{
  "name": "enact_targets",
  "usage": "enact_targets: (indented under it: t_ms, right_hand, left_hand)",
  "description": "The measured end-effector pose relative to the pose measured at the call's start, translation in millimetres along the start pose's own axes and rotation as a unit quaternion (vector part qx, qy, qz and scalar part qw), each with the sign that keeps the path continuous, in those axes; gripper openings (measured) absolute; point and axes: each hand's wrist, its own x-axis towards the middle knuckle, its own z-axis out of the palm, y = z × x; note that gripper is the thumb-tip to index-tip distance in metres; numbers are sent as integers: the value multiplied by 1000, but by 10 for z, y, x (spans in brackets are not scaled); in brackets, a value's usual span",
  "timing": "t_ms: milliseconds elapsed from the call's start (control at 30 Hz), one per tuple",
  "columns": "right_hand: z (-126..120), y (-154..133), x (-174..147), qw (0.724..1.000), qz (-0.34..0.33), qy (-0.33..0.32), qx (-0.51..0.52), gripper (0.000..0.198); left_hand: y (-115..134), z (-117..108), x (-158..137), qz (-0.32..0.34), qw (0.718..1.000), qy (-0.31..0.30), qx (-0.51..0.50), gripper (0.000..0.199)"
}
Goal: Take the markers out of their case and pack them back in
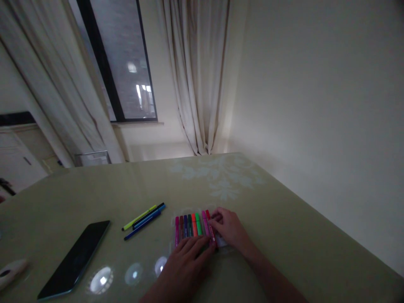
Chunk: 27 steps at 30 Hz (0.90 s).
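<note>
Greenish table (132, 185) beside a plain wall (315, 105), two curtains (202, 71) and one window (123, 59); eight markers (190, 225) show in one clear case (222, 240), others (149, 217) loose, one phone (75, 256); left hand (186, 261) over the case, right hand (227, 227) at the red marker (212, 234), grips unclear

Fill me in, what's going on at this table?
A person is handling a row of colored markers in a clear case. The right hand has its fingers at the red marker near the row's right end; the left hand lies over the row's near edge. A few loose markers lie left of the case, with a dark-screened phone farther left.
</note>
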Motion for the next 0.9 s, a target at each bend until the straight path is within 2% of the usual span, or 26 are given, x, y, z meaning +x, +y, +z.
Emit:
enact_targets:
  t_ms: [67, 267, 367, 433, 467, 533, 633, 700, 800, 900]
  right_hand:
    - [21, 10, -1, 999, -3, 2, -39, 3]
    - [91, 19, -27, 992, -31, -2, -126, 11]
    - [87, 2, -35, 992, -39, 0, -119, 10]
    - [70, -19, -36, 994, -44, 6, -100, 12]
    - [60, -32, -37, 995, -48, 10, -86, 14]
    - [42, -59, -44, 997, -57, 18, -56, 17]
    - [26, -91, -66, 997, -68, 25, -16, 18]
    - [23, -101, -81, 997, -75, 27, 6, 20]
    - [25, -111, -88, 996, -84, 26, 32, 22]
    - [39, -133, -91, 994, -91, 19, 58, 24]
  left_hand:
    - [2, 18, 7, -5, 1000, -2, 1, 74]
    - [72, 0, 36, -16, 1000, 11, -6, 67]
    - [-84, -42, -25, -14, 999, 49, -18, 59]
    - [-315, -91, -119, -66, 993, 100, -7, 44]
    - [-453, -123, -179, -122, 986, 116, 6, 36]
    - [-727, -191, -313, -234, 961, 138, 53, 34]
    - [-1010, -277, -486, -354, 920, 119, 121, 38]
    - [-1082, -306, -547, -386, 909, 91, 126, 36]
    - [-1083, -318, -545, -395, 912, 70, 86, 31]
    - [-1013, -322, -459, -397, 912, 103, -8, 27]
